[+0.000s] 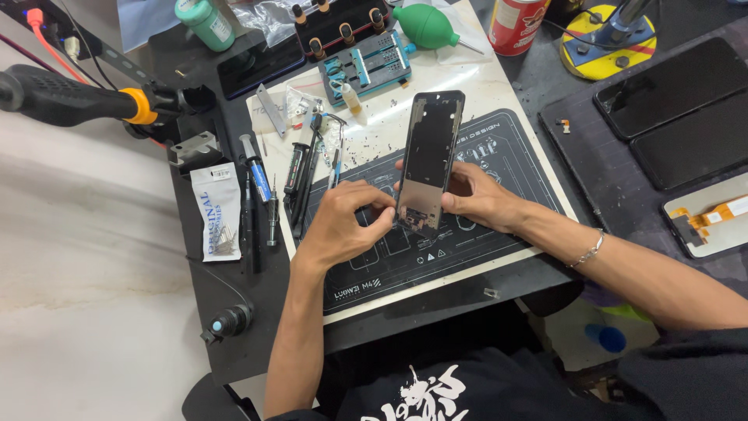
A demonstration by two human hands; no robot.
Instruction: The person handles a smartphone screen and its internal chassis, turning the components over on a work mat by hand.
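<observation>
A dark phone frame (pixel 430 152) stands tilted over a black work mat (pixel 499 148), its lower end nearest me. My right hand (pixel 477 196) grips its lower right edge from the side. My left hand (pixel 341 221) is curled at the frame's lower left corner, fingertips touching the bottom end where small parts show. A thin bracelet sits on my right wrist.
Screwdrivers and tweezers (pixel 300 175) lie left of the mat, beside a small white packet (pixel 216 210). Behind are a blue holder jig (pixel 366 66), a green air blower (pixel 427 25), a red can (pixel 514 23) and a black heat tool (pixel 70 97). Phone screens (pixel 674 86) lie at the right.
</observation>
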